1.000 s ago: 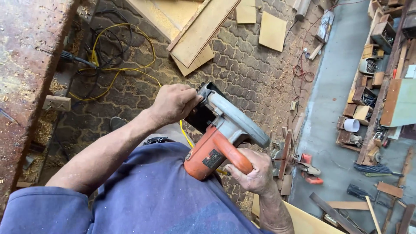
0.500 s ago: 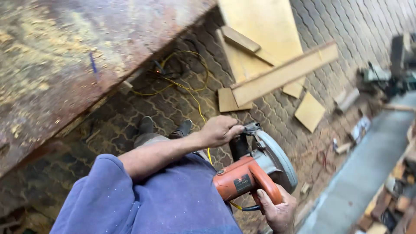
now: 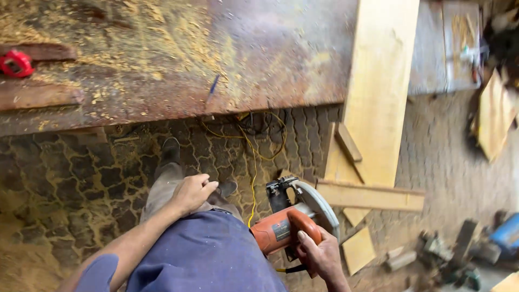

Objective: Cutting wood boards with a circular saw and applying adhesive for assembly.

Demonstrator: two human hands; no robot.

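My right hand (image 3: 320,255) grips the rear handle of an orange circular saw (image 3: 289,223), held low beside my hip with its grey blade guard facing right. My left hand (image 3: 193,192) hangs free in front of my blue shirt, fingers loosely curled and holding nothing. A yellow power cord (image 3: 252,167) runs from the saw down to the paved floor. Ahead lies a rusty brown worktable (image 3: 178,59) dusted with sawdust, and a long pale wooden plank (image 3: 378,86) rests across its right end.
A red tape measure (image 3: 16,62) and a blue pencil (image 3: 213,85) lie on the table. Wood offcuts (image 3: 373,197) are scattered on the cobbled floor to the right, with tools (image 3: 454,251) at the lower right. My shoe (image 3: 170,150) stands near the table edge.
My left hand has come off the saw's front and now hangs free. The view has swung toward the worktable, which fills the top of the frame.
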